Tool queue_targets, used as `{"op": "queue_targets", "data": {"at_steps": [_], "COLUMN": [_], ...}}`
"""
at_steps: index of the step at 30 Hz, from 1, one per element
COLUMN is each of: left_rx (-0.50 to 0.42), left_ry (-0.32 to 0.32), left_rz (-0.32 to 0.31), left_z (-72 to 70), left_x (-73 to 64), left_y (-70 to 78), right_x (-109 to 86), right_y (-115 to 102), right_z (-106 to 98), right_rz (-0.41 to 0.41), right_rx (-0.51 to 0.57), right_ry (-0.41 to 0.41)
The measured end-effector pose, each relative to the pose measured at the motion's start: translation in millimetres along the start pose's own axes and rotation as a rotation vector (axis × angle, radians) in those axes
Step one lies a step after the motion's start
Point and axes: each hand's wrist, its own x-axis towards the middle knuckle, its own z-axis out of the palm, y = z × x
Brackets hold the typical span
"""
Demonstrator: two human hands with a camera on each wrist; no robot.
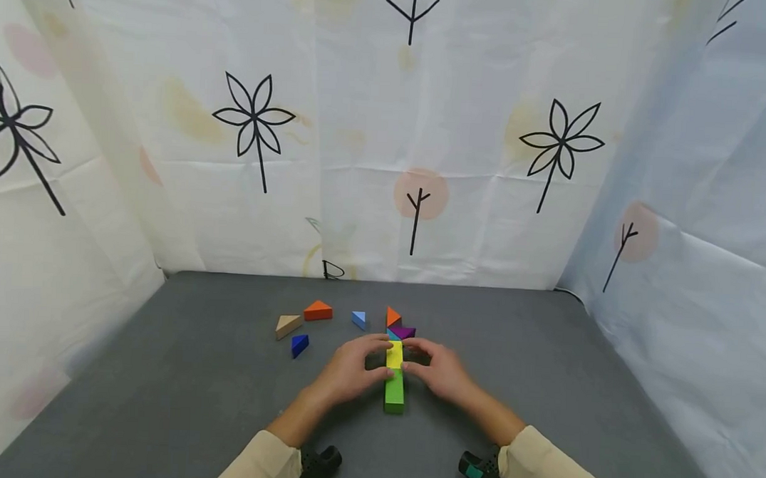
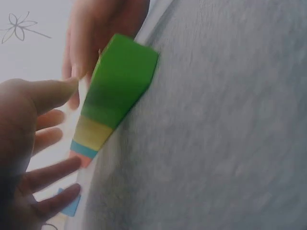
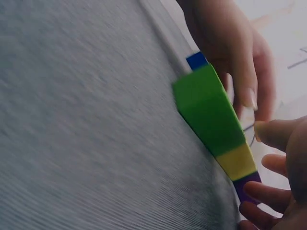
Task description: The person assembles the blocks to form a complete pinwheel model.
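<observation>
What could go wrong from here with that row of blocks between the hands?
Uneven pressure could skew the row: the left hand and right hand flank the yellow block, which lines up with the green block. The right hand might also nudge the purple piece just beyond it. If the left hand swings outward, it could knock the dark blue block, which lies apart on the table.

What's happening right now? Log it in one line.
left hand: beside yellow block | right hand: opposite side | green block: against yellow, nearer person | dark blue block: apart
</observation>
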Motion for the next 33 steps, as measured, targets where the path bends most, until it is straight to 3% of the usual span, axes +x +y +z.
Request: {"op": "queue_targets", "data": {"at_steps": [4,8,14,24,33], "left_rx": [0.102,0.236,0.316,0.35,0.291], "left_ry": [0.072,0.12,0.139,0.049,-0.031], "left_rz": [0.056,0.113,0.111,-0.009,-0.059], "left_z": [-2.7,-6.8,-16.6,-32.0,-38.3], "left_x": [5.7,12.2,22.3,40.9,53.7], "left_y": [-12.0,-26.4,-39.7,-50.0,-59.8], "right_x": [-4.9,-7.4,-9.9,-10.2,-11.5], "right_y": [-0.4,-1.7,-2.5,-3.1,-4.2], "right_z": [1.8,3.0,3.4,3.7,2.6], "right_rz": [-0.053,-0.055,-0.046,-0.043,-0.024], "right_rx": [-0.002,-0.006,-0.012,0.013,0.015], "right_ry": [-0.081,-0.13,-0.132,-0.137,-0.142]}}
